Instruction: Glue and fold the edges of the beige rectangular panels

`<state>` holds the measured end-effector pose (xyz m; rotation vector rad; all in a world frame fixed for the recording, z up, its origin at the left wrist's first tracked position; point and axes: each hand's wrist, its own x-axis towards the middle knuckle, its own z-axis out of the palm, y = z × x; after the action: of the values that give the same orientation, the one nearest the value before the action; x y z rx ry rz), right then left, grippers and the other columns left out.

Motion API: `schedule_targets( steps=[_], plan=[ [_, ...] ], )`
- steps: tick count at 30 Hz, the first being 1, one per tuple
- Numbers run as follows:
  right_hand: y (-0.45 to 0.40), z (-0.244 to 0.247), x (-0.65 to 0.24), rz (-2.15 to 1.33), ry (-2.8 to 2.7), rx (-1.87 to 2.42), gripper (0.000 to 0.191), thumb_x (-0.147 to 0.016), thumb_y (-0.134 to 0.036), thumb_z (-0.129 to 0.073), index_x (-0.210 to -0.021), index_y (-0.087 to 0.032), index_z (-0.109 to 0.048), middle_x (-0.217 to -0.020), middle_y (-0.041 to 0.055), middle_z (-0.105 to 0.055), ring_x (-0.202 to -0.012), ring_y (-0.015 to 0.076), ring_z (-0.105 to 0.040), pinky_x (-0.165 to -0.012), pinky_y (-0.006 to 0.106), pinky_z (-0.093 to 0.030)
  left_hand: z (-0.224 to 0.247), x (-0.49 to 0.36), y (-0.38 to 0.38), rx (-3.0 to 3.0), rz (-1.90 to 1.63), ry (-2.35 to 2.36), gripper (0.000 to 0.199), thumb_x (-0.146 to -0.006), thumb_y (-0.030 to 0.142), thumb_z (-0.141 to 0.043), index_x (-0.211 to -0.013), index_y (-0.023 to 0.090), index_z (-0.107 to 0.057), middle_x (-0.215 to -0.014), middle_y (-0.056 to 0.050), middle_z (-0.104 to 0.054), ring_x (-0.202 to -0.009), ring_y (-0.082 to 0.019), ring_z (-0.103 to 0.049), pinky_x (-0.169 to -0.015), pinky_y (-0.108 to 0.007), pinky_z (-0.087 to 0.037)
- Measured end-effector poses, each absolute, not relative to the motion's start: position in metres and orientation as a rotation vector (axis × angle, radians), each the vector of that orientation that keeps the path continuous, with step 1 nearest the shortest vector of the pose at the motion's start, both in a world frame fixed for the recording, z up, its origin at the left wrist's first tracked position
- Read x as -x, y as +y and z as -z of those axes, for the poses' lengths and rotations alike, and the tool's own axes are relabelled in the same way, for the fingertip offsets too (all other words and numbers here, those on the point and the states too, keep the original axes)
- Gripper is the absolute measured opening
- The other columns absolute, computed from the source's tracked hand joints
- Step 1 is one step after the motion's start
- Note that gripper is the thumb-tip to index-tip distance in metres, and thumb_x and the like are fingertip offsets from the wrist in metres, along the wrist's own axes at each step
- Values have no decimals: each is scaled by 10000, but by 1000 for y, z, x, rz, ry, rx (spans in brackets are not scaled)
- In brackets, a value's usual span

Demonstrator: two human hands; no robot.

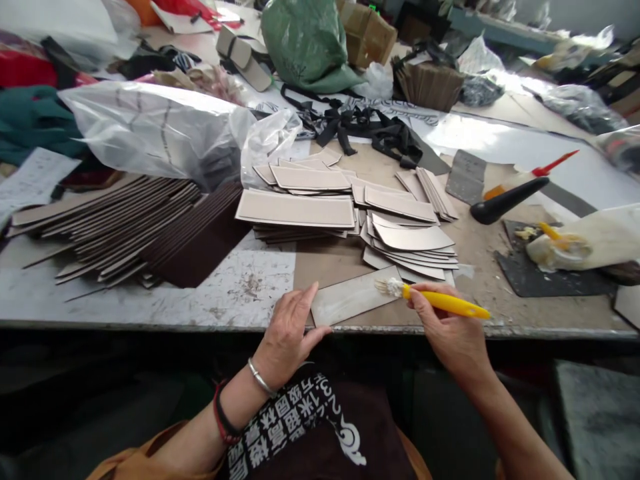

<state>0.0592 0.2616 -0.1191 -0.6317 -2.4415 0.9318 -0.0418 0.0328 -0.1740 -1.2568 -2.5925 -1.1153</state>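
A pale rectangular panel [345, 298] lies flat at the table's front edge, with a wet-looking sheen over its surface. My left hand [289, 333] grips its left end, the thumb at the lower corner and the fingers along the short side. In my right hand [447, 327] is a yellow-handled brush [445, 301], closed between thumb and fingers. White paste clings to the brush's bristles, which touch or hover just over the panel's right part; I cannot tell which. Behind the panel are stacks of beige panels [295, 208] and curved pale pieces [413, 237].
Dark brown panels [195, 233] are fanned out at left, beside a clear plastic bag [160, 133]. To the right lie a black pointed tool handle [507, 202] and a white bottle [590, 240] smeared with glue. Black straps [370, 130] and a green sack [305, 43] lie farther back.
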Motion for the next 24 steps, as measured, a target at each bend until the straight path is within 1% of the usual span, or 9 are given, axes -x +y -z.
schedule_targets(
  steps=[4, 9, 11, 14, 16, 18, 21, 23, 24],
  plan=[
    [260, 106, -63, -541, -2546, 385, 131, -886, -259, -495, -935, -188, -593, -901, 89, -607, -881, 229, -589, -845, 414, -478, 170, 43, 31, 1311, 1099, -2577, 663, -829, 274, -585, -1381, 190, -228, -1145, -125, -530, -1068, -260, -488, -943, -451, -440],
    [222, 113, -66, -341, -2708, 62, 208, -887, -135, -458, -1043, -153, -595, -971, 140, -622, -919, 247, -596, -774, 391, -531, 167, 44, 28, 1389, 1089, -2579, 625, -861, 237, -514, -1398, 198, -197, -1187, -127, -507, -1113, -253, -467, -963, -448, -435],
    [200, 117, -65, -474, -2684, -50, 228, -874, -98, -462, -1050, -147, -599, -948, 142, -631, -899, 237, -604, -742, 361, -546, 169, 44, 27, 1382, 1084, -2586, 605, -875, 253, -495, -1399, 197, -199, -1187, -127, -508, -1108, -248, -470, -958, -446, -441],
    [179, 114, -63, -950, -2570, -85, 244, -870, -116, -484, -1080, -194, -581, -952, 106, -632, -894, 204, -604, -748, 327, -548, 170, 46, 26, 1389, 1064, -2564, 572, -895, 313, -460, -1399, 210, -211, -1181, -124, -520, -1091, -245, -490, -938, -445, -456],
    [182, 104, -64, -1194, -2456, -30, 229, -867, -132, -505, -1062, -221, -583, -931, 70, -638, -886, 185, -605, -764, 313, -539, 169, 48, 25, 1417, 1040, -2534, 561, -900, 354, -443, -1397, 211, -227, -1171, -119, -534, -1079, -244, -504, -920, -432, -470],
    [203, 91, -67, -1208, -2356, 112, 173, -864, -153, -523, -999, -221, -607, -898, 50, -644, -868, 179, -609, -770, 306, -527, 170, 53, 23, 1447, 1001, -2508, 560, -894, 380, -447, -1389, 202, -257, -1162, -113, -548, -1065, -240, -520, -903, -407, -484],
    [264, 68, -81, -982, -2210, 488, 116, -871, -251, -534, -931, -198, -618, -844, 45, -640, -738, 167, -622, -681, 288, -528, 179, 66, 23, 1506, 932, -2400, 604, -847, 409, -517, -1378, 214, -306, -1128, -93, -587, -1005, -243, -568, -843, -366, -510],
    [318, 56, -97, -793, -2089, 740, 185, -864, -341, -538, -933, -182, -603, -778, 38, -633, -636, 161, -618, -603, 276, -522, 185, 75, 27, 1533, 919, -2327, 644, -814, 399, -559, -1387, 265, -296, -1099, -73, -616, -953, -252, -601, -804, -372, -519],
    [348, 51, -105, -676, -2036, 830, 226, -848, -381, -546, -923, -174, -597, -776, 43, -635, -643, 171, -625, -613, 283, -522, 186, 78, 30, 1507, 934, -2321, 654, -809, 369, -561, -1393, 305, -274, -1076, -60, -631, -929, -259, -614, -785, -388, -522]
  ],
)
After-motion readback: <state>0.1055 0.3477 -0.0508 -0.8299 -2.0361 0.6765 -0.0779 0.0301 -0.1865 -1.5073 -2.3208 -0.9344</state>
